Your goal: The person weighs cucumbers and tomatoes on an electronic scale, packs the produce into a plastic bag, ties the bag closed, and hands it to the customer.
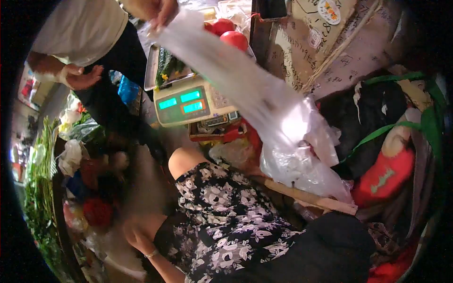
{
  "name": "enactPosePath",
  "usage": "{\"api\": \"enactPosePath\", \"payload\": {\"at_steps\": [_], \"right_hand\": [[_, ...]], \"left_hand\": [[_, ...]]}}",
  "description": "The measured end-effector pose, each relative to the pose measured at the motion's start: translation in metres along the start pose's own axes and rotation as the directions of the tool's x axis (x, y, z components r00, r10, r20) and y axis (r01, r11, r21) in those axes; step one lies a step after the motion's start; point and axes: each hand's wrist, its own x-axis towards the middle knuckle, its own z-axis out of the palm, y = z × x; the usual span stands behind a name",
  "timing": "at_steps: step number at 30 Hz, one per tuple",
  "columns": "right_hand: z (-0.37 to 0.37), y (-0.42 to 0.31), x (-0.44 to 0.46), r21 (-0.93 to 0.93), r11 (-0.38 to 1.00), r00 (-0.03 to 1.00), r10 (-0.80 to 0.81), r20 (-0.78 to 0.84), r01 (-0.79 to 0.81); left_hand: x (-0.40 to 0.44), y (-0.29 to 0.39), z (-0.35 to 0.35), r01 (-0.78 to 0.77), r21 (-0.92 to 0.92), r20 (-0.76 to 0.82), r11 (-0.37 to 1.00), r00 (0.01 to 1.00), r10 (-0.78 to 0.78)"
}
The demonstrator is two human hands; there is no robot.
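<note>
My left hand (136,236), with a bracelet at the wrist, is low in the view beside my left knee. It is blurred, and I cannot make out its fingers or anything in them. My right hand does not show. Over my lap lies black cloth with white flowers (226,207). Another person's hand (163,14) at the top grips the end of a translucent plastic bag (226,70). The bag stretches down to a bunch of clear plastic bags (302,165) on my right. That person's other hand (82,77) hangs half curled at the upper left.
A digital scale (184,104) with lit green displays stands ahead. Its metal tray (151,70) holds cucumbers (165,63) and tomatoes (234,40). Leafy greens (40,203) line the left edge. Handwritten cardboard (302,52) leans at the back right. A wooden strip (311,195) runs below the bags.
</note>
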Motion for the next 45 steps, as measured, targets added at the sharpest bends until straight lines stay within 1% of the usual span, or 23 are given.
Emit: {"api": "enactPosePath", "payload": {"at_steps": [8, 10, 11, 13, 15, 18, 20, 22, 23, 24, 25, 26, 27, 29, 30, 33, 35, 36, 37, 39, 42, 44, 45], "right_hand": [[0.06, -0.04, -0.02, -0.108, 0.994, 0.994, 0.001, 0.105, 0.01], [0.065, -0.038, -0.023, -0.13, 0.991, 0.991, 0.0, 0.131, 0.017], [0.072, -0.044, -0.023, -0.145, 0.989, 0.989, -0.003, 0.15, 0.025], [0.087, -0.056, -0.024, -0.175, 0.984, 0.981, -0.004, 0.193, 0.038], [0.099, -0.076, -0.034, -0.206, 0.975, 0.975, -0.039, 0.22, 0.086], [0.108, -0.103, -0.049, -0.336, 0.942, 0.972, 0.063, 0.227, 0.017], [0.12, -0.094, -0.048, -0.526, 0.85, 0.966, 0.119, 0.23, 0.021], [0.144, -0.024, -0.035, 0.176, 0.9, 0.869, -0.433, 0.241, 0.399], [0.153, -0.063, -0.041, 0.169, 0.898, 0.868, -0.436, 0.238, 0.405], [0.144, -0.117, -0.043, -0.275, 0.871, 0.894, -0.319, 0.314, 0.407], [0.124, -0.153, -0.075, -0.659, 0.661, 0.929, -0.179, 0.325, 0.358], [0.14, -0.193, -0.082, -0.911, 0.313, 0.962, -0.039, 0.271, 0.27], [0.135, -0.221, -0.097, -0.816, 0.327, 0.846, -0.421, 0.325, 0.477], [0.12, -0.245, -0.097, -0.697, 0.295, 0.584, -0.782, 0.217, 0.654], [0.112, -0.275, -0.111, -0.894, 0.056, 0.627, -0.732, 0.267, 0.445], [0.082, -0.243, -0.106, -0.938, 0.205, 0.736, -0.673, 0.071, 0.278], [0.066, -0.184, -0.11, -0.958, 0.245, 0.924, -0.38, 0.05, 0.153], [0.053, -0.152, -0.114, -0.946, 0.245, 0.948, -0.287, 0.138, 0.212], [0.05, -0.12, -0.116, -0.959, 0.247, 0.991, -0.029, 0.133, 0.136], [0.06, -0.095, -0.115, -0.869, 0.475, 0.957, 0.16, 0.243, 0.141], [0.018, 0.008, -0.081, -0.927, 0.284, 0.967, -0.01, 0.253, 0.245], [-0.005, 0.044, -0.045, -0.966, 0.238, 0.938, 0.3, 0.173, 0.102], [0.002, 0.042, -0.048, -0.932, 0.056, 0.933, 0.005, 0.359, 0.358]], "left_hand": [[0.006, 0.034, 0.033, 0.011, -0.129, 0.117, 0.992, 0.993, 0.004], [0.014, 0.047, 0.049, -0.259, -0.046, 0.303, 0.965, 0.917, 0.26], [0.009, 0.083, 0.066, -0.265, -0.048, 0.298, 0.963, 0.917, 0.267], [-0.013, 0.158, 0.102, -0.357, 0.342, 0.469, 0.869, 0.866, 0.171], [-0.016, 0.156, 0.136, -0.215, -0.176, 0.553, 0.961, 0.786, 0.277], [-0.037, 0.203, 0.178, -0.359, -0.201, 0.811, 0.911, 0.461, 0.361], [-0.056, 0.217, 0.213, -0.5, -0.334, 0.771, 0.799, 0.343, 0.536], [-0.064, 0.199, 0.24, -0.367, -0.363, 0.848, 0.856, 0.251, 0.467], [-0.068, 0.189, 0.247, -0.366, -0.371, 0.845, 0.853, 0.248, 0.474], [-0.07, 0.182, 0.254, -0.089, -0.338, 0.876, 0.937, 0.333, 0.348], [-0.071, 0.177, 0.258, 0.199, -0.284, 0.907, 0.938, 0.374, 0.195], [-0.067, 0.171, 0.26, 0.201, -0.278, 0.91, 0.939, 0.37, 0.19], [-0.059, 0.163, 0.261, 0.09, -0.313, 0.879, 0.945, 0.404, 0.252], [-0.05, 0.158, 0.26, 0.027, -0.355, 0.838, 0.934, 0.453, 0.305], [-0.045, 0.163, 0.257, 0.038, -0.316, 0.854, 0.948, 0.447, 0.267], [-0.031, 0.177, 0.255, -0.103, -0.344, 0.766, 0.933, 0.543, 0.343], [-0.014, 0.196, 0.248, -0.231, -0.357, 0.685, 0.905, 0.594, 0.422], [-0.012, 0.214, 0.242, 0.022, -0.453, 0.692, 0.891, 0.639, 0.336], [-0.006, 0.221, 0.24, 0.036, -0.516, 0.643, 0.856, 0.677, 0.359], [0.002, 0.253, 0.226, -0.023, -0.517, 0.594, 0.856, 0.71, 0.377], [0.008, 0.28, 0.216, -0.079, -0.553, 0.538, 0.829, 0.726, 0.428], [0.008, 0.289, 0.211, -0.107, -0.584, 0.495, 0.804, 0.739, 0.458], [0.009, 0.293, 0.207, -0.12, -0.597, 0.454, 0.793, 0.765, 0.457]]}}
